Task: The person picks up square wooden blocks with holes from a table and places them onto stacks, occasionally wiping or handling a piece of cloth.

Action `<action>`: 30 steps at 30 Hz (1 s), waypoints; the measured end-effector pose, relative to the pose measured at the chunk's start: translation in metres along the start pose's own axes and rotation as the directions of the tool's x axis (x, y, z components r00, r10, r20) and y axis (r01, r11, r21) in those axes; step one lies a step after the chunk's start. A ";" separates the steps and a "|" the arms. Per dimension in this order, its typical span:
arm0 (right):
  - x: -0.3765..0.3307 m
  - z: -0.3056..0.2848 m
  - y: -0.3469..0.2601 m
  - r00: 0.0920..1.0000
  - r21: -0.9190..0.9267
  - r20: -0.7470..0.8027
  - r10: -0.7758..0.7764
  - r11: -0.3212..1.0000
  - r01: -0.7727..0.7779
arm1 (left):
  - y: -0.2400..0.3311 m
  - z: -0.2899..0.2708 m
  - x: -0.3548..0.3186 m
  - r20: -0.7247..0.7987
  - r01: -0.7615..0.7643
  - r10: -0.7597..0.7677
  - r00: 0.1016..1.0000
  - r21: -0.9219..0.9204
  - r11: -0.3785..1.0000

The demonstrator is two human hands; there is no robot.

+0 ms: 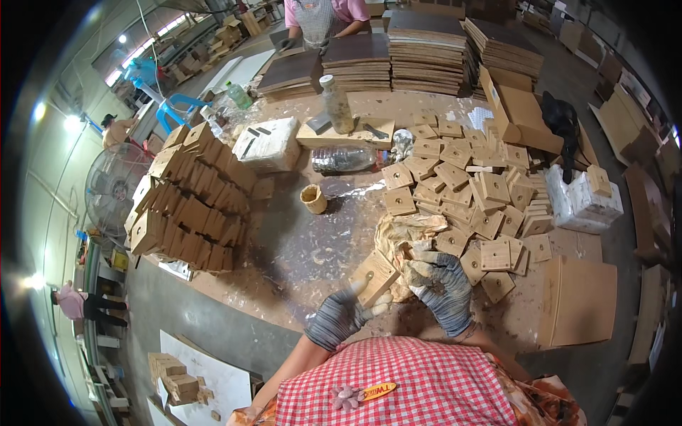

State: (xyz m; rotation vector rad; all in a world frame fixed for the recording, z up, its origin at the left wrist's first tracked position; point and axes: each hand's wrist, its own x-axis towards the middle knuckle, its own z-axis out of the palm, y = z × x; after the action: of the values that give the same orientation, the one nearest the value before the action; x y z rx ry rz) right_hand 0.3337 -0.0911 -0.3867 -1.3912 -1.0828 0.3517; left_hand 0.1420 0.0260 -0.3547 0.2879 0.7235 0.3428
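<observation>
A small tan cup (313,199) is standing on the tabletop (305,248), contents unclear. The left hand (339,317) and right hand (442,287), both gloved, are gripping one square wooden block (374,276).

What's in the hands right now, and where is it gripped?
A small square wooden block. The left hand pinches its lower corner; the right hand is at its right edge, though contact there is unclear.

gloves (440,287): grey striped knit, pale tips | top: red-white check, apparently apron

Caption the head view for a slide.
Gloved left hand and right hand hold a square wooden block over a glue-stained table.
</observation>
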 end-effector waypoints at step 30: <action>0.022 -0.025 -0.025 0.983 0.057 0.183 0.028 0.998 -0.039 | -0.001 -0.003 -0.017 0.279 -0.368 0.242 0.930 0.752 0.546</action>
State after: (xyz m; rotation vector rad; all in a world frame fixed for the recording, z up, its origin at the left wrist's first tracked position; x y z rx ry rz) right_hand 0.3550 -0.0953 -0.3512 -1.3444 -1.1894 0.5408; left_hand 0.1280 0.0187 -0.3472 1.3178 0.6431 0.3047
